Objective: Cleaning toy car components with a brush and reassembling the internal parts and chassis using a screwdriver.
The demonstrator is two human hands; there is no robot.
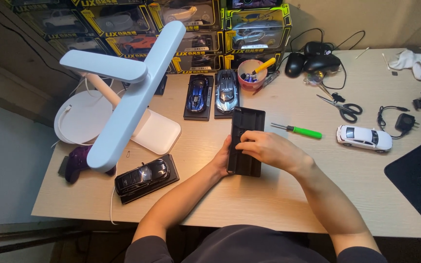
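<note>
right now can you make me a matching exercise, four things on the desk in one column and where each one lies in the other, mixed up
Things
1. black tray
2. green screwdriver
3. white model car
4. black model car

Places
A. near the front left of the desk, on a dark base below the white lamp
B. at mid desk, between both hands
C. right of the scissors, beside a black charger
D. just right of the tray, its tip towards the tray

Pairs: 1-B, 2-D, 3-C, 4-A

The left hand grips the tray's left edge; the right hand rests on top of it.
</note>
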